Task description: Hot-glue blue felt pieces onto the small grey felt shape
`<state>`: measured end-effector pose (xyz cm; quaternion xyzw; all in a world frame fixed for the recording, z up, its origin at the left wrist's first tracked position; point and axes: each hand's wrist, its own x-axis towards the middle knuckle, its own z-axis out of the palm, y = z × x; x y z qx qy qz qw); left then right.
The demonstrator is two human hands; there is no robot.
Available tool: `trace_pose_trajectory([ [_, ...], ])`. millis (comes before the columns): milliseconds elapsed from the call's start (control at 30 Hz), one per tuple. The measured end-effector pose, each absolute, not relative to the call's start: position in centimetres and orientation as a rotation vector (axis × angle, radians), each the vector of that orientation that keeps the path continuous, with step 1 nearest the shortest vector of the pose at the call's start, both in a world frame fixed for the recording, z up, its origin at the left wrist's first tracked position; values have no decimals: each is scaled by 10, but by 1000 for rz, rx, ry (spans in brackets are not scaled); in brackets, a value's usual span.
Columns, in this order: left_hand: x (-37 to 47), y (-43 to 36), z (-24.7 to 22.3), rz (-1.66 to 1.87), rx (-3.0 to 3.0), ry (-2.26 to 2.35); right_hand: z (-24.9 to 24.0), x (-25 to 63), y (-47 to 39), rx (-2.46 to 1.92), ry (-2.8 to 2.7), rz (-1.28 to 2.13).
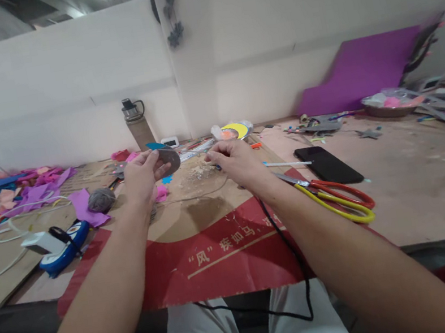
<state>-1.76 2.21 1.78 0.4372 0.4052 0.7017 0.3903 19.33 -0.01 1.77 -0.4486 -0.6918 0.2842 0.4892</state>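
A round grey felt piece [170, 158] is pinched in my left hand [144, 174], raised above the table, with a blue felt piece [154, 146] showing behind it. My right hand [235, 159] is closed, its thumb and fingertips pressed together; a thin strand seems to run between it and the grey piece. Whatever its fingertips grip is too small to make out. Below the hands lie pale crumbs [202, 172] on brown and red paper [222, 264]. A ball of grey yarn [101, 200] rests to the left of my left hand.
Red-handled and yellow-handled scissors [340, 200] lie beside my right forearm, near a black phone [328, 165]. A bottle [138, 125] stands at the back. Felt scraps [33, 194] and a blue power strip [66, 249] are left; a dark cable [284, 236] crosses the table edge.
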Motion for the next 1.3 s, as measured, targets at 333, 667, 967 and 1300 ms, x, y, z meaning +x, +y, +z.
trace_pose_trajectory([
  [333, 5, 12, 14, 1645, 1024, 973, -3, 176, 8, -935, -1664, 599],
  [667, 23, 0, 13, 1603, 1132, 939, -11, 161, 6, -875, -1674, 760],
  [967, 19, 1, 15, 1631, 1042, 902, -9, 164, 2, -946, -1577, 466],
  [1300, 33, -6, 14, 1654, 1111, 909, -9, 159, 1, -1003, -1678, 92],
])
